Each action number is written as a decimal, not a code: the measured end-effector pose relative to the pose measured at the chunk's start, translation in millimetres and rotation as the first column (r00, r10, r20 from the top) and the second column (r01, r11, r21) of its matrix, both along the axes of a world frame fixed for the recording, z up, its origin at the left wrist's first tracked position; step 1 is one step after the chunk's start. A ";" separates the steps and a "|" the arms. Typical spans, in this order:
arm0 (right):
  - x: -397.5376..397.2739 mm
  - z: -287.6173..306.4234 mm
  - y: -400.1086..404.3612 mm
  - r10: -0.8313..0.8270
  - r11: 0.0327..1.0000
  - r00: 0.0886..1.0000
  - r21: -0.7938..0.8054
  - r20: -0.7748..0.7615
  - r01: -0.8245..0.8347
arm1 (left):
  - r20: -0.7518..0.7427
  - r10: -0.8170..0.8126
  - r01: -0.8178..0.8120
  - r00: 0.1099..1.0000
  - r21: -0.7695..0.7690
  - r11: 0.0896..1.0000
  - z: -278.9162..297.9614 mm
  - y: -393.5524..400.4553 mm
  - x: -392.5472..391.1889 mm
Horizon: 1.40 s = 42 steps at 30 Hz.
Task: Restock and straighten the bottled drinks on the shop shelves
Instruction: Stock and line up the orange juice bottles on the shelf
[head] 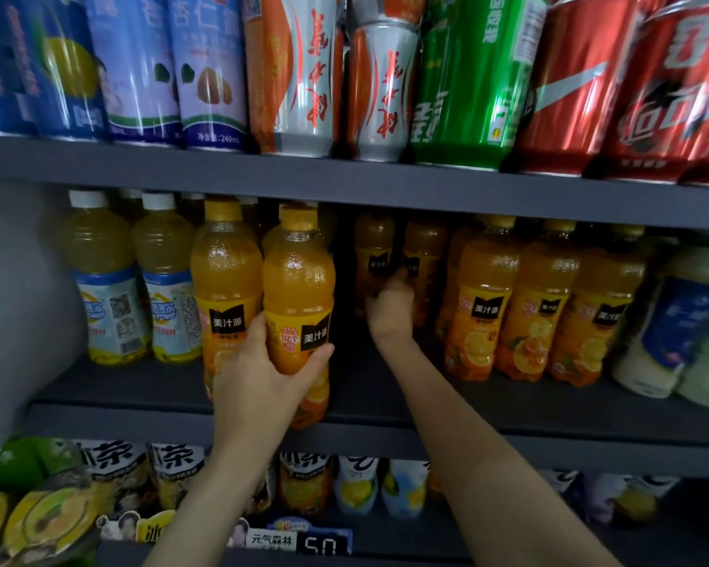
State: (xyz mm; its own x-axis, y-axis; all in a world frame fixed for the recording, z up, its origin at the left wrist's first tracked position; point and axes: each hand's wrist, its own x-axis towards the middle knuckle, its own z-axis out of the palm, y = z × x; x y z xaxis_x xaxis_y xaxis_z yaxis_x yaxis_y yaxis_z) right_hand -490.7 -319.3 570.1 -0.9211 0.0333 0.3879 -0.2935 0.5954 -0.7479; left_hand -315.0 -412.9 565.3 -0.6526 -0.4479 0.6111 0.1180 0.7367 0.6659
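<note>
1. On the far left of the middle shelf (369, 403), two pale yellow drink bottles (105, 280) with white caps stand upright side by side. Their clear plastic shows cloudy liquid above blue and white wrap labels.
2. Just right of them stands an orange juice bottle (226, 288) with a yellow cap, a dimpled shoulder and a glossy label.
3. The left hand (263, 378) grips a second juice bottle (297, 296) low on its label, thumb to the right and fingers curled round the left side. It sits at the shelf's near edge, touching its neighbour. My judgement: the smooth plastic could slip in so low a grip, and a tilt could knock the neighbour over or tip the bottle off the edge.
4. Right of it is a dark gap in the front row. The right hand (391, 308) reaches deep into it, fingers curled against a shadowed bottle at the back (375, 255). Whether they truly close round it I cannot tell, as the back of the hand hides them.
5. The risk there, I judge, is a blind pull that drags or topples the dim bottles beside it.
6. Further right, a tidy front row of orange bottles (541, 304) stands upright, then white, rounded bottles (668, 321) with blue labels.
7. Above, shiny cans (381, 92) line the top shelf.
</note>
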 end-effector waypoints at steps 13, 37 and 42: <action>-9.4 0.8 9.7 -0.217 0.974 0.949 -0.017 0.230 0.227 | 0.003 -0.008 0.008 1.000 0.009 1.000 -0.9 -0.2 1.8; 27.3 -15.0 -20.9 0.038 0.999 0.998 0.035 0.058 -0.040 | 0.017 -0.005 0.005 1.000 0.011 1.000 -0.3 0.2 1.5; 15.6 -13.9 -32.5 -0.038 0.997 0.998 0.075 0.057 0.034 | 0.007 -0.032 0.032 0.999 0.035 0.999 -0.2 0.9 1.1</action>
State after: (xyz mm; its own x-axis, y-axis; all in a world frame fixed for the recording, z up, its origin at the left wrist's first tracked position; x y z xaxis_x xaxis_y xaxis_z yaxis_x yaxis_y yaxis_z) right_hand -475.1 -351.8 556.1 -0.9410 0.0400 0.3361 -0.2280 0.6591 -0.7167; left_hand -313.9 -411.9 565.2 -0.6714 -0.4475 0.5907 0.1363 0.7089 0.6920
